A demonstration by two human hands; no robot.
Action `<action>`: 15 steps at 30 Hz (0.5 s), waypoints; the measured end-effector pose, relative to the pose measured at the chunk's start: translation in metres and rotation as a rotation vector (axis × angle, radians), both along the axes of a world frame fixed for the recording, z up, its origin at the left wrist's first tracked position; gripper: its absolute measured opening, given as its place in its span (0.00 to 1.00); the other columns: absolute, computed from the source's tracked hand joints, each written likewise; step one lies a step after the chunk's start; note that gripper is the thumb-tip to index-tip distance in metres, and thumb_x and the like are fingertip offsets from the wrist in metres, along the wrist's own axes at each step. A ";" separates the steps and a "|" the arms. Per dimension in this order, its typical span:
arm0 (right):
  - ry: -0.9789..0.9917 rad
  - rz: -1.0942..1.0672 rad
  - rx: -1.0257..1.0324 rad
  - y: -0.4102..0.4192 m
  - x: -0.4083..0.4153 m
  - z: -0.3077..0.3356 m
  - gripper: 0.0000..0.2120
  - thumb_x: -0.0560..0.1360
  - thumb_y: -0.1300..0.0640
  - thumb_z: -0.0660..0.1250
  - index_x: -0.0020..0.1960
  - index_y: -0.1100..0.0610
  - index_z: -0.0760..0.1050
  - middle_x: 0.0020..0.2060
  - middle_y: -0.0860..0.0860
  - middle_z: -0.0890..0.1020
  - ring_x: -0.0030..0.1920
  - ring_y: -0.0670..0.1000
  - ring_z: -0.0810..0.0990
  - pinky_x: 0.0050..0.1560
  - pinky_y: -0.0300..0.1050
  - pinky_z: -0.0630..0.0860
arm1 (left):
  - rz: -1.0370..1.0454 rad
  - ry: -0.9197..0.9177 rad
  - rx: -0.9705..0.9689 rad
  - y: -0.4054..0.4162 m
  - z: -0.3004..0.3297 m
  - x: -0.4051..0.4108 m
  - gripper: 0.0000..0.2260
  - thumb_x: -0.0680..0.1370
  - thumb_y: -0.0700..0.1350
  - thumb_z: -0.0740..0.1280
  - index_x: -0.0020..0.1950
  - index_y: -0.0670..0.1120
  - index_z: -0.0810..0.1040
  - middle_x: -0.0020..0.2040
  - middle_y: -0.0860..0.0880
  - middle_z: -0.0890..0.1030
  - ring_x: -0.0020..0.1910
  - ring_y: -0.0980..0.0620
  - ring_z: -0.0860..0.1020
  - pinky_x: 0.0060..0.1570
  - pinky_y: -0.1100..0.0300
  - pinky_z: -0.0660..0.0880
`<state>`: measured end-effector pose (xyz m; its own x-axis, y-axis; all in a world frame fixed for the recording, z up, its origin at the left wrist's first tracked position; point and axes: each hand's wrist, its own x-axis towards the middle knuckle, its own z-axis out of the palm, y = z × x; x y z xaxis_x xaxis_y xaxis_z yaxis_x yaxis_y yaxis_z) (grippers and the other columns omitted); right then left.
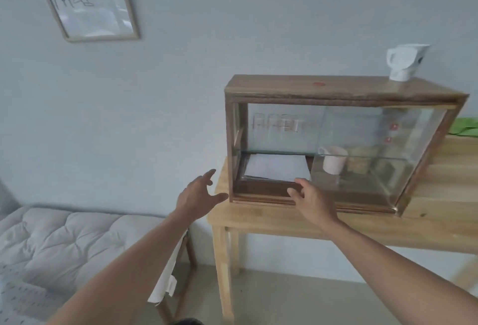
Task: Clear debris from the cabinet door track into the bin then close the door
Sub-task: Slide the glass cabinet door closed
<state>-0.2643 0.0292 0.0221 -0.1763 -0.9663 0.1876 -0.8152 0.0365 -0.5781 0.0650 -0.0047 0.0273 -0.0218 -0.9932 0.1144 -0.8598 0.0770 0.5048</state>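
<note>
Both forearms reached toward the cabinet on the surface, right hand with loose fingers at its lower front track, seemingly after debris, left hand spread empty just left of it, door slid right.

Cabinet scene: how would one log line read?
right hand: at cabinet bottom track | left hand: open, beside cabinet | door: left side open
</note>
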 end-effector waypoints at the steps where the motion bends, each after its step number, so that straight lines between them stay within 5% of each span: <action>1: 0.026 -0.022 -0.017 0.000 -0.014 0.001 0.23 0.85 0.42 0.65 0.76 0.51 0.76 0.53 0.54 0.89 0.58 0.61 0.86 0.55 0.52 0.80 | -0.011 0.013 -0.004 -0.003 -0.001 -0.010 0.45 0.74 0.69 0.74 0.85 0.61 0.57 0.72 0.56 0.77 0.67 0.50 0.78 0.61 0.46 0.79; 11: 0.323 -0.059 -0.261 -0.013 -0.100 0.014 0.17 0.83 0.54 0.70 0.71 0.56 0.80 0.63 0.55 0.83 0.63 0.64 0.81 0.57 0.59 0.81 | 0.021 0.115 -0.093 -0.024 -0.017 -0.067 0.56 0.73 0.67 0.75 0.85 0.60 0.36 0.86 0.50 0.61 0.76 0.37 0.71 0.68 0.35 0.73; 15: 0.674 -0.051 -0.407 -0.022 -0.131 0.018 0.31 0.75 0.59 0.75 0.77 0.52 0.73 0.73 0.57 0.73 0.71 0.66 0.73 0.64 0.65 0.73 | -0.001 0.170 -0.131 -0.026 -0.026 -0.078 0.58 0.73 0.66 0.76 0.83 0.65 0.32 0.85 0.50 0.62 0.76 0.37 0.71 0.68 0.33 0.74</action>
